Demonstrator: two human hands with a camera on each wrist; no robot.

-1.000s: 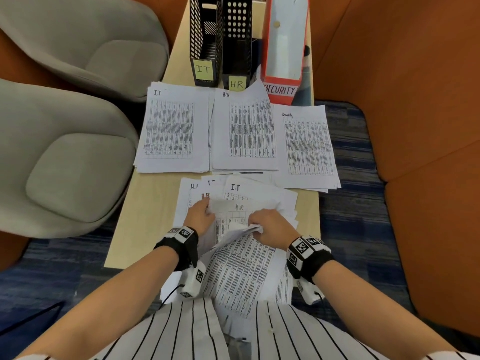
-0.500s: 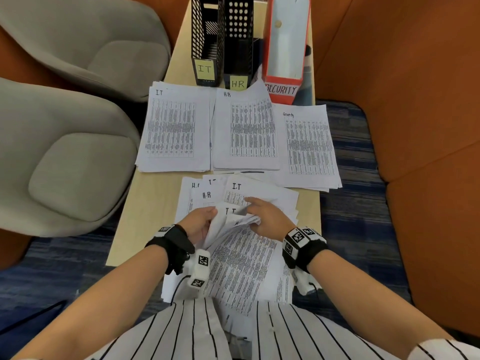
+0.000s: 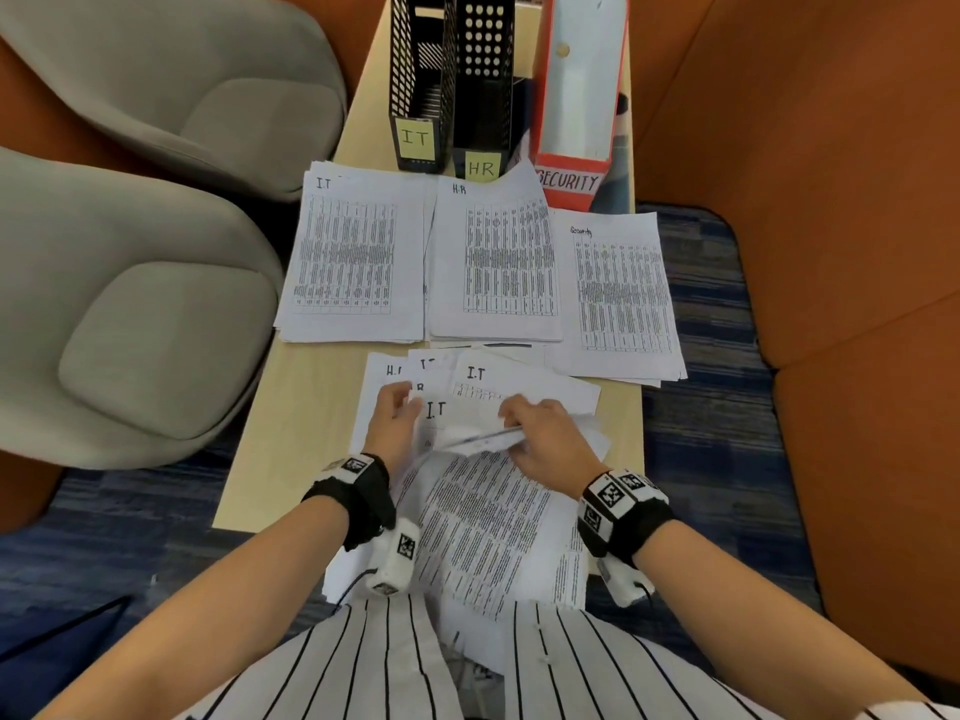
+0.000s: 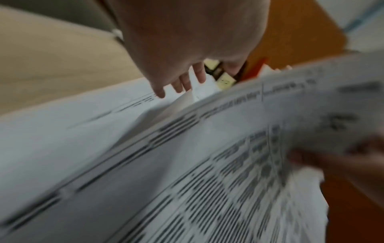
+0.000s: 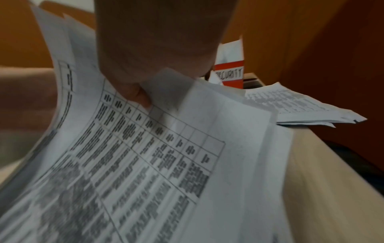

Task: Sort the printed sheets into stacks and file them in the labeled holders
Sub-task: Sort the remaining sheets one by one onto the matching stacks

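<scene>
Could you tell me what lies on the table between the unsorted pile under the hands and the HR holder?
The HR stack lies there, its far corner overlapping the HR holder; the head view shows it.

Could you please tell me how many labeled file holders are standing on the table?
3, in a row at the far end: the IT holder on the left, the HR holder in the middle, the Security holder on the right. None seems hidden.
</scene>
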